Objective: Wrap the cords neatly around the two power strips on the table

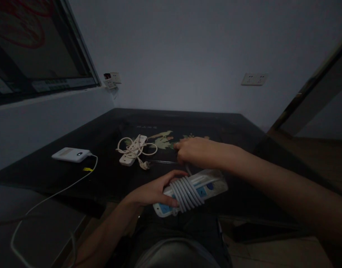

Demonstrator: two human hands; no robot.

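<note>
A white power strip with blue sockets (201,191) is held at the near edge of the dark table, tilted slightly up to the right. Its grey cord (187,194) is wound round the middle in several tight turns. My left hand (156,189) grips the strip's left end, thumb on top against the coils. Beyond the strip, my right hand (191,149) is closed, with a short length of cord running up from the coils to it. The cord's end is hidden behind that hand.
On the table (115,126), a smaller white power strip (128,158) lies left of centre with a loosely looped cord and plug (144,165). Farther left is a white power bank (71,155), its cable (59,191) hanging over the near edge, beside a yellow scrap (88,169).
</note>
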